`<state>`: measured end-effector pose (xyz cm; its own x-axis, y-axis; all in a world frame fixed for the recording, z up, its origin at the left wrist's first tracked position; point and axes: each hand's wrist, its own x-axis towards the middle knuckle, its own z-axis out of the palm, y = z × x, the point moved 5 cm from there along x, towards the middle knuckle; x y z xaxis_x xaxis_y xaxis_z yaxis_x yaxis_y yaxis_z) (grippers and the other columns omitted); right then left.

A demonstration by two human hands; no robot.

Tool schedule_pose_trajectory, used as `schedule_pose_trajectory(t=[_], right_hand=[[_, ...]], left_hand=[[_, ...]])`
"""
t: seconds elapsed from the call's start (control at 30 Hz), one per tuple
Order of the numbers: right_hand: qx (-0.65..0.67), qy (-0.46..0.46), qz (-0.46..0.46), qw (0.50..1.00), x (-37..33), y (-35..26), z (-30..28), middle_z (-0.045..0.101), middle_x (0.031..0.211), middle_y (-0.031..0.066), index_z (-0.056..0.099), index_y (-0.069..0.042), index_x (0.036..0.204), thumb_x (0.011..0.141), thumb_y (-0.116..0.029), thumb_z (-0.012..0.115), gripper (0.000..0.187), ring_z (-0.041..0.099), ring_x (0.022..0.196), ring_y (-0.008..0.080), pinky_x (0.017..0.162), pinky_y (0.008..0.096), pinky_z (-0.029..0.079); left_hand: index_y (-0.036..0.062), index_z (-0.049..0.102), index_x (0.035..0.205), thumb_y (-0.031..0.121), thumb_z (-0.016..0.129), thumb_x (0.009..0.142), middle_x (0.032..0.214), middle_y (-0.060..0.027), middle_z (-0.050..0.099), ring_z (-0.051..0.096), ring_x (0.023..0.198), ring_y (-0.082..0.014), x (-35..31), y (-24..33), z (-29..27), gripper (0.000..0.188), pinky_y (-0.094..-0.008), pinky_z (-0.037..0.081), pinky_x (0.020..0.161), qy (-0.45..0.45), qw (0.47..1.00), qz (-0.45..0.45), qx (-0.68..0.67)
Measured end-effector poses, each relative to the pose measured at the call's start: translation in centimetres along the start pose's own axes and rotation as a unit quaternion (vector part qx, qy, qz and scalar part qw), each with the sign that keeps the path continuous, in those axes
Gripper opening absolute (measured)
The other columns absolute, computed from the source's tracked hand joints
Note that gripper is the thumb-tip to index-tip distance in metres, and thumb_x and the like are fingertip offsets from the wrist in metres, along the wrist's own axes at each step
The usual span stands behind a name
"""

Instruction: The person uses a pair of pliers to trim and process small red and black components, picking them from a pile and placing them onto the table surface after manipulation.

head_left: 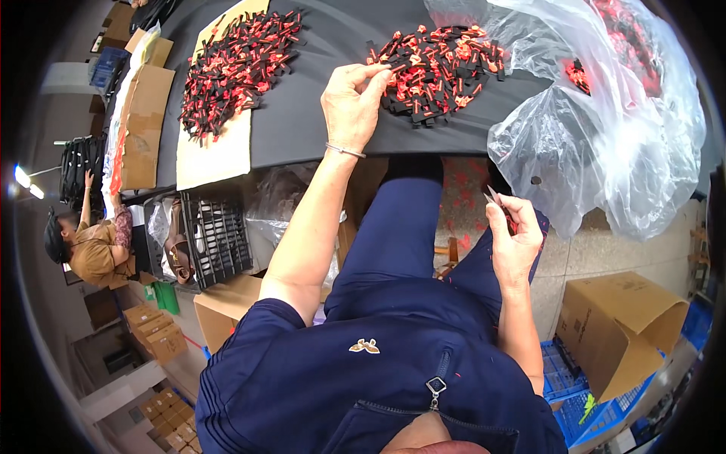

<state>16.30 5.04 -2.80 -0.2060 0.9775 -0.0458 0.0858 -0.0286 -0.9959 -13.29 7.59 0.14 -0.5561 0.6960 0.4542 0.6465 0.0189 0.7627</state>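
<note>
My left hand (pixel 352 106) reaches over the black-covered table, thumb and forefinger pinched together at the left edge of a pile of small black and red pieces (pixel 442 76). What lies between the fingertips, if anything, is too small to make out. A second heap of the same pieces (pixel 234 76) lies farther left on a pale yellow sheet (pixel 219 163). Below the table edge, over my right thigh, my right hand (pixel 516 246) is closed round small thread snips (pixel 492 197). Their pointed metal tips stick out past the thumb; the rest is mostly hidden in the palm.
A clear plastic bag (pixel 582 144) with more red and black pieces hangs over the table's right side. Cardboard boxes (pixel 616 325) and blue crates (pixel 567 378) stand at right. A black crate (pixel 219 234) is at left, where another person (pixel 98 246) works.
</note>
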Motion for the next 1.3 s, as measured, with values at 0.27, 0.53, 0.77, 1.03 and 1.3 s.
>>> schedule_pose_trajectory(t=[0.27, 0.53, 0.77, 1.03, 1.3], right_hand=[[-0.005, 0.006, -0.016, 1.000, 0.6, -0.8, 0.0, 0.064, 0.085, 0.0031, 0.059, 0.000, 0.095, 0.083, -0.005, 0.068, 0.016, 0.057, 0.074, 0.0052, 0.067, 0.0189, 0.046], [-0.039, 0.027, -0.148, 0.988, 0.9, -4.3, 1.3, 0.063, 0.077, 0.0057, 0.062, 0.001, 0.093, 0.075, -0.005, 0.076, 0.023, 0.060, 0.070, 0.0106, 0.064, 0.0231, 0.049], [-0.076, 0.038, -0.130, 0.988, 1.4, -3.1, 0.8, 0.063, 0.076, 0.0059, 0.062, -0.001, 0.091, 0.079, -0.012, 0.074, 0.021, 0.059, 0.067, 0.0092, 0.062, 0.0227, 0.049], [-0.047, 0.035, -0.108, 0.992, 2.6, -2.7, 0.6, 0.065, 0.076, 0.0054, 0.061, -0.001, 0.091, 0.080, -0.011, 0.073, 0.019, 0.059, 0.067, 0.0078, 0.062, 0.0226, 0.049], [-0.071, 0.008, -0.075, 0.995, 4.0, -2.7, 1.2, 0.066, 0.077, 0.0055, 0.061, -0.001, 0.089, 0.079, -0.010, 0.072, 0.018, 0.060, 0.068, 0.0081, 0.064, 0.0233, 0.049]], left_hand=[[-0.0016, 0.063, 0.098, 0.013, 0.067, 0.083, 0.078, -0.0051, 0.063, 0.049, 0.058, -0.0046, -1.7, -0.1, 0.9, 0.022, -0.0194, 0.040, 0.052, -0.070, 0.841, -0.336, -0.419], [-0.0014, 0.060, 0.101, 0.010, 0.063, 0.084, 0.078, -0.0062, 0.063, 0.050, 0.057, -0.0071, -8.0, 4.9, 2.2, 0.020, -0.0206, 0.040, 0.052, -0.181, 0.780, -0.377, -0.465], [0.0019, 0.061, 0.098, 0.013, 0.064, 0.084, 0.081, -0.0063, 0.066, 0.055, 0.058, -0.0069, -5.9, 1.0, 3.3, 0.018, -0.0204, 0.046, 0.052, -0.088, 0.782, -0.398, -0.472], [-0.0033, 0.062, 0.100, 0.011, 0.063, 0.085, 0.079, -0.0067, 0.066, 0.054, 0.054, -0.0061, -1.2, -0.6, 2.8, 0.021, -0.0194, 0.045, 0.049, -0.014, 0.857, -0.329, -0.396], [-0.0047, 0.064, 0.092, 0.009, 0.063, 0.083, 0.075, -0.0066, 0.065, 0.053, 0.054, -0.0063, -0.8, -0.7, -0.6, 0.017, -0.0190, 0.043, 0.050, -0.020, 0.935, -0.233, -0.266]])
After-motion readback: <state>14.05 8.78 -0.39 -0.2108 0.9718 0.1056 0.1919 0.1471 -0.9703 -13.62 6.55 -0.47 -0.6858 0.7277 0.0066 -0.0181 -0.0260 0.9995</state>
